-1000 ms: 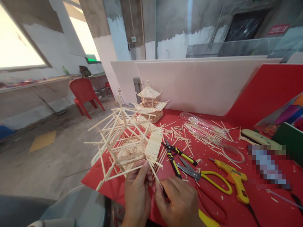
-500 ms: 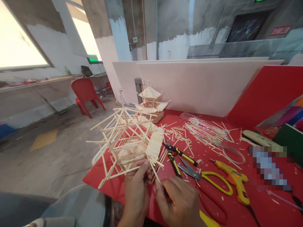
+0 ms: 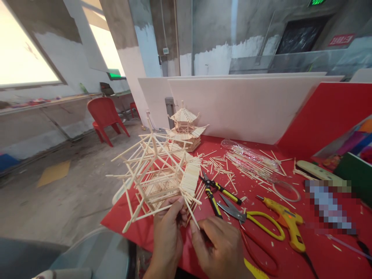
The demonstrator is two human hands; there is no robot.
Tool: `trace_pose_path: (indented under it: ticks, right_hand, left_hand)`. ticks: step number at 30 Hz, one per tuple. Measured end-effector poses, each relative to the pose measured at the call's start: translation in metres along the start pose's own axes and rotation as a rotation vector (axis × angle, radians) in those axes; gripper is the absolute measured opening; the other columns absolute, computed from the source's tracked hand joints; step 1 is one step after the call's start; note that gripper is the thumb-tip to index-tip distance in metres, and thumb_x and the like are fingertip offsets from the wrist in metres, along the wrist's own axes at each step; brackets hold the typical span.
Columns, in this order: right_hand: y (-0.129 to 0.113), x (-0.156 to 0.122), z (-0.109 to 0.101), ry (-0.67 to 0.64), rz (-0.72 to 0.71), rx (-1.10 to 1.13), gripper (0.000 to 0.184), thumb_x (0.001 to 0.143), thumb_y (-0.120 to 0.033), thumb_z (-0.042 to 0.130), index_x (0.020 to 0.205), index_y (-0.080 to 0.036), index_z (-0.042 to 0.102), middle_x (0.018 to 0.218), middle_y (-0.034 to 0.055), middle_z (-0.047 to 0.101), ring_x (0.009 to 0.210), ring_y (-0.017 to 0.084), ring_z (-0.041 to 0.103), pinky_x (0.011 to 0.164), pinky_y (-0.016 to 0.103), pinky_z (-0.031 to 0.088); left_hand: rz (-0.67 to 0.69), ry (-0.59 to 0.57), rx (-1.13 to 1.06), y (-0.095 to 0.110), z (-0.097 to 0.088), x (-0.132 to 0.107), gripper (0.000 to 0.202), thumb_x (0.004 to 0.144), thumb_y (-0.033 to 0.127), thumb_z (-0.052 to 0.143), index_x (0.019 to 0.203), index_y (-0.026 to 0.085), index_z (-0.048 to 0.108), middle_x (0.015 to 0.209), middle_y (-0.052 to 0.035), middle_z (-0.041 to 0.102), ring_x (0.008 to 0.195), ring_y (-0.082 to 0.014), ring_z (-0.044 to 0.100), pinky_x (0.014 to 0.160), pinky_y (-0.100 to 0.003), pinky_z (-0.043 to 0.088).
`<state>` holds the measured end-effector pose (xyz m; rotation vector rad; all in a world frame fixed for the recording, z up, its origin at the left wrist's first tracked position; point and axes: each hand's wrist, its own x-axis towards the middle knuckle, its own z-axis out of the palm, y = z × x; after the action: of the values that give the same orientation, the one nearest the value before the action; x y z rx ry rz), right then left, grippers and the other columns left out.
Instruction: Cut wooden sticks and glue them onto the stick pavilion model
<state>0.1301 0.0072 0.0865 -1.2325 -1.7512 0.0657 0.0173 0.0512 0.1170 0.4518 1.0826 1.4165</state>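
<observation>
A pavilion model built of thin wooden sticks (image 3: 162, 182), partly an open frame, stands at the table's near left edge. One side of its lower roof is covered with sticks laid side by side. My left hand (image 3: 170, 226) is closed at the model's front corner, thumb and fingers pinched there; the fingertips are partly hidden. A slender wooden stick (image 3: 191, 212) slants down from that corner into the closed fingers of my right hand (image 3: 216, 244). Behind stands a second, two-tiered stick pavilion (image 3: 184, 126) with covered roofs.
On the red tabletop (image 3: 261, 248), yellow-black cutters (image 3: 213, 195), yellow-handled scissors (image 3: 247, 215), red-handled pliers (image 3: 255, 252) and a yellow glue gun (image 3: 286, 221) lie at right. Stick offcuts and a plastic bag of sticks (image 3: 252, 157) lie farther back. White boards (image 3: 247, 108) stand behind.
Both hands keep almost the same pose at the model's front corner. The model's front left beam has shifted very slightly to the right and down.
</observation>
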Motion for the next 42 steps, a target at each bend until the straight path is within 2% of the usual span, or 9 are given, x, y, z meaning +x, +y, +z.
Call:
trace_pose_path:
  ticks: [7,14,18,21,33,37,42]
  right_hand:
    - [0.001,0.004,-0.002,-0.107,0.127,0.151,0.016,0.089,-0.023,0.058,0.075,-0.019,0.063,0.063,0.0019,0.061,0.062,0.015,0.057,0.061,0.026,0.036]
    - [-0.004,0.026,-0.002,-0.284,0.542,0.603,0.035,0.092,-0.040,0.051,0.071,-0.017,0.066,0.061,0.0011,0.061,0.055,0.012,0.051,0.052,0.023,0.036]
    - [-0.003,0.035,0.004,-0.283,0.759,0.862,0.038,0.085,-0.047,0.056,0.065,-0.016,0.066,0.055,0.0001,0.058,0.051,0.011,0.049,0.050,0.023,0.036]
    - [-0.002,0.038,0.008,-0.268,0.865,0.966,0.038,0.078,-0.048,0.060,0.059,-0.016,0.066,0.050,0.0000,0.057,0.047,0.010,0.047,0.048,0.022,0.035]
    - [-0.002,0.043,0.014,-0.246,0.914,1.026,0.037,0.073,-0.047,0.064,0.054,-0.015,0.066,0.053,0.0013,0.059,0.046,0.008,0.042,0.045,0.021,0.030]
    - [0.000,0.040,0.015,-0.244,0.924,1.029,0.036,0.074,-0.046,0.064,0.055,-0.015,0.065,0.050,0.0000,0.056,0.045,0.008,0.041,0.045,0.021,0.029]
    - [0.000,0.040,0.016,-0.242,0.925,1.039,0.036,0.074,-0.046,0.063,0.055,-0.015,0.064,0.053,0.0008,0.059,0.046,0.008,0.041,0.046,0.021,0.029]
  left_hand:
    - [-0.002,-0.001,-0.008,-0.001,-0.001,0.002,0.025,0.058,0.027,0.085,0.066,0.014,0.065,0.050,0.0039,0.055,0.046,-0.0063,0.046,0.044,-0.016,0.037]
    - [0.011,0.011,-0.006,0.000,-0.001,0.001,0.024,0.056,0.026,0.086,0.066,0.014,0.067,0.049,0.0037,0.056,0.045,-0.0066,0.047,0.044,-0.016,0.038]
    - [0.015,-0.004,-0.004,-0.003,-0.002,0.003,0.022,0.059,0.025,0.084,0.065,0.014,0.066,0.049,0.0044,0.055,0.043,-0.0062,0.046,0.043,-0.016,0.037]
    - [0.022,-0.006,0.004,-0.004,-0.003,0.004,0.022,0.060,0.026,0.084,0.067,0.014,0.067,0.049,0.0047,0.054,0.043,-0.0058,0.045,0.043,-0.016,0.037]
    - [0.015,-0.018,0.003,-0.001,0.001,0.002,0.024,0.058,0.028,0.085,0.066,0.013,0.068,0.049,0.0043,0.052,0.044,-0.0065,0.046,0.043,-0.016,0.037]
    - [0.022,-0.019,0.022,-0.002,-0.001,0.003,0.023,0.060,0.029,0.084,0.068,0.013,0.069,0.049,0.0039,0.053,0.045,-0.0068,0.047,0.044,-0.016,0.037]
    - [0.023,-0.019,0.031,-0.002,-0.002,0.004,0.023,0.060,0.028,0.084,0.068,0.013,0.070,0.049,0.0036,0.054,0.045,-0.0071,0.047,0.044,-0.017,0.037]
